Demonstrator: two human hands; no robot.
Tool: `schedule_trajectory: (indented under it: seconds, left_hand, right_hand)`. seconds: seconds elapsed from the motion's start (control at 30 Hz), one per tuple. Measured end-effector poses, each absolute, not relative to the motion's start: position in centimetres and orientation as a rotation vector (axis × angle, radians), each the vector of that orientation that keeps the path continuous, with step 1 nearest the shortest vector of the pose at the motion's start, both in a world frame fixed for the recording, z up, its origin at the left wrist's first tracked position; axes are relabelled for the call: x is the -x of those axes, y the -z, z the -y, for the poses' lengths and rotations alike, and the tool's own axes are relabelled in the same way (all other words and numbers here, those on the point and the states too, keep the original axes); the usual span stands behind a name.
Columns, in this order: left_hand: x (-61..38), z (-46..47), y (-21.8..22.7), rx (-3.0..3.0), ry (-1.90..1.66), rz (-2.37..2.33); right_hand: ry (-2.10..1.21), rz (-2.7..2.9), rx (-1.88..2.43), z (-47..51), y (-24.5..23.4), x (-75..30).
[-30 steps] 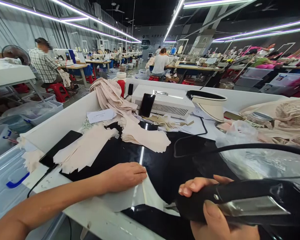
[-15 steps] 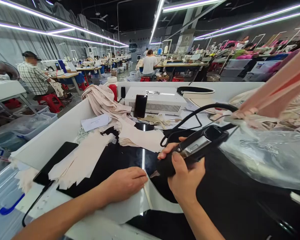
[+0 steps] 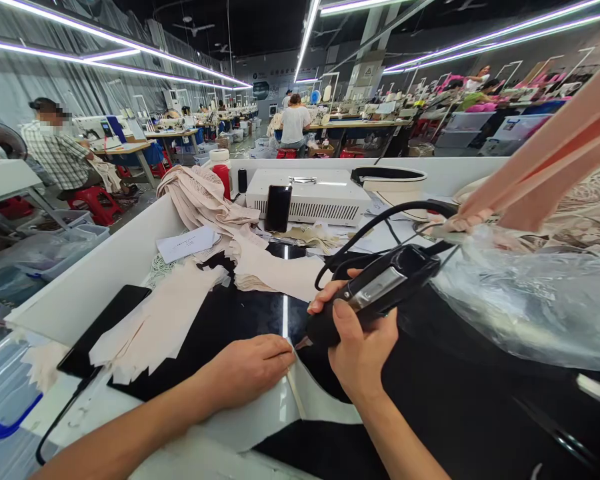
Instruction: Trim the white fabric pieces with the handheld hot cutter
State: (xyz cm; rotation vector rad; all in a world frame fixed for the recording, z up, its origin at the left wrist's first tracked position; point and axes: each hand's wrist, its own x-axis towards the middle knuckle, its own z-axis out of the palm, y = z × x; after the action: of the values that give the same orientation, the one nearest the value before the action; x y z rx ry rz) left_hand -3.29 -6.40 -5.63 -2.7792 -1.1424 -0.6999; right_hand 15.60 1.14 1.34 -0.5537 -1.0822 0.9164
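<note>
My right hand [image 3: 363, 343] is wrapped round a black corded hand tool [image 3: 380, 283] with a silver plate on its side. The tool slants down to the left, and its small pointed tip comes close to the fingertips of my left hand [image 3: 260, 367]. Those fingers are bent and pressed together at the edge of a pale fabric piece [image 3: 250, 420] on the glossy black table surface [image 3: 325, 443]. A narrow cream strip [image 3: 295, 393] runs down from under the fingertips. What the left fingertips pinch is partly hidden.
Stacked pale pink fabric pieces [image 3: 280, 273] lie beyond my hands, with more cut pieces [image 3: 150, 320] to the left. Behind stand a phone [image 3: 279, 208] and a vented white box [image 3: 325, 200]. Plastic bags [image 3: 520, 300] and hanging pink fabric [image 3: 545, 160] occupy the right side.
The tool and my right hand have moved slightly left and down, and the tip now shows near my left fingertips. My left hand stays at the fabric edge. The view has shifted a little.
</note>
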Motion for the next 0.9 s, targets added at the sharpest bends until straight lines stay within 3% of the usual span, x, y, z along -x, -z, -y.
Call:
schedule_trajectory:
  seconds: [0.9]
  left_hand:
    - [3.6, 6.4, 5.8, 2.819, 0.738, 1.156]
  right_hand:
    - [-0.881, 1.076, 0.548, 0.1, -1.2, -16.4]
